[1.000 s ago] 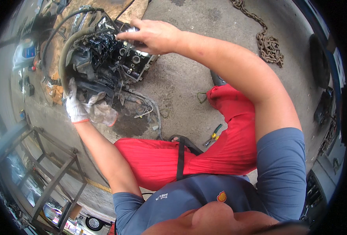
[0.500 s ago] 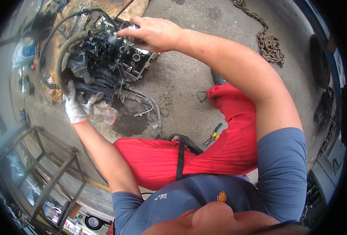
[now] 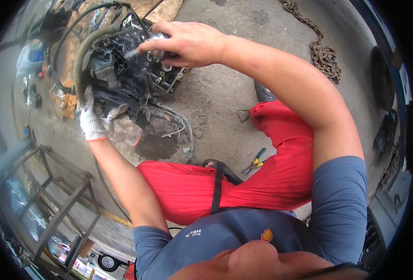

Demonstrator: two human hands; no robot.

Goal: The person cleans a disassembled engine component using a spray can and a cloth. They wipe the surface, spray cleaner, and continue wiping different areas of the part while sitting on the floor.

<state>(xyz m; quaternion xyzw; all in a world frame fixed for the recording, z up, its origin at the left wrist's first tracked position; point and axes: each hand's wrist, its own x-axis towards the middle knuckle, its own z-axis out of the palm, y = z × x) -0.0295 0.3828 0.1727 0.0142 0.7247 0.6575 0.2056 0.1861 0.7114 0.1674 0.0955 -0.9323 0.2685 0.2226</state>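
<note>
My right hand [image 3: 192, 44] is wrapped round a small silvery spray can [image 3: 160, 36], held over the engine's cylinder head [image 3: 167, 77]. White mist leaves the can toward the dark, wet-looking engine [image 3: 118, 88]. In a white knit glove, my left hand [image 3: 91, 122] is at the engine's near left corner, beside the lower end of a thick tan hose [image 3: 79, 65]. A second, soiled work glove [image 3: 122, 129] hangs from that hand against the engine. The left fingertips are partly hidden there.
Loose wires [image 3: 181, 121] trail over a dark stain on the concrete. Yellow-handled pliers [image 3: 254, 163] lie near my foot. A rusty chain [image 3: 325, 60] is heaped at the far right. At left stand a metal frame [image 3: 59, 219] and a bluish-white jug [image 3: 29, 60].
The view has shifted slightly. My right hand is turned a little, showing more of the can, and the mist continues. My left hand stays at the engine's corner with the loose glove.
</note>
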